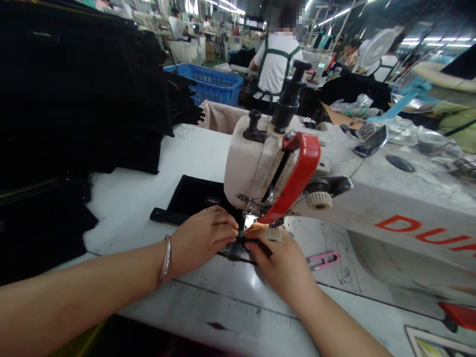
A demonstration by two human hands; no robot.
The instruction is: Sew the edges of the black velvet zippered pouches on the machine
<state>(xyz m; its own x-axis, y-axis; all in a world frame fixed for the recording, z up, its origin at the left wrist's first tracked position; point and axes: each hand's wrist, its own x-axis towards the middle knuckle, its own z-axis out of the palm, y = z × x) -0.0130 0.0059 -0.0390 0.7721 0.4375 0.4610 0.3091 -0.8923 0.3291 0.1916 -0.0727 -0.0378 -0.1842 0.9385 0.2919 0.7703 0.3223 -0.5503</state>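
A black fabric piece point(191, 192) with a small label lies on the white table, and its near edge runs under the needle area of a sewing machine point(247, 161). My left hand point(203, 240), wearing a ring and bracelet, has its fingers closed together on the fabric just left of the lit presser foot point(250, 221). On the other side, my right hand point(280, 258) pinches the fabric edge between thumb and fingers, close under the red finger guard point(303, 173). The fingertips partly cover the fabric they hold.
Black fabric stacks point(74, 99) rise at the left. Pink-handled thread snips point(323, 260) lie right of my right hand. A blue crate point(213, 84) stands behind the table. Farther back, a person in a white shirt point(277, 64) faces away.
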